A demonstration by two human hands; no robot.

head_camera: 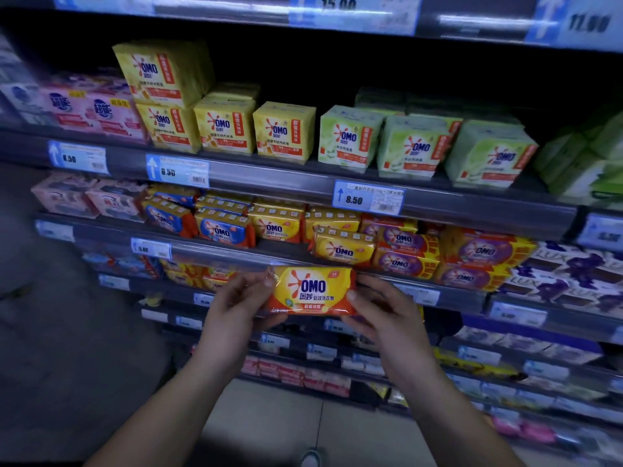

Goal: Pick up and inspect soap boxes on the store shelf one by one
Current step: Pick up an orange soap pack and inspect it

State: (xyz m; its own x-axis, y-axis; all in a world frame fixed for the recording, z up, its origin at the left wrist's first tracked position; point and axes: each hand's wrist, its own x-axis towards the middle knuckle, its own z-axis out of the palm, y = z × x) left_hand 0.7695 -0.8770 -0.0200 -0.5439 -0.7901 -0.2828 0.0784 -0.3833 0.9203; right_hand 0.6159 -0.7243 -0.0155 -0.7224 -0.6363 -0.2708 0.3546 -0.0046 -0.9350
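Two hands hold one soap pack up in front of the shelves, clear of them, low in the middle of the view. At the left, the left hand pinches the pack's left end, thumb on the front by the crimped edge, fingers behind. At the right, the right hand pinches the right end the same way, thumb tip on the front face. To inspect it well, I judge it best to grip only at the ends so no thumb covers the print, hold the face square to the eyes, then turn it slowly to check the back and seams. The pack is a flat oblong in glossy wrap, yellow above and orange below, with a red splash at left, OMO in blue letters at centre, Chinese text beneath, and a small badge at upper right, too small to read.
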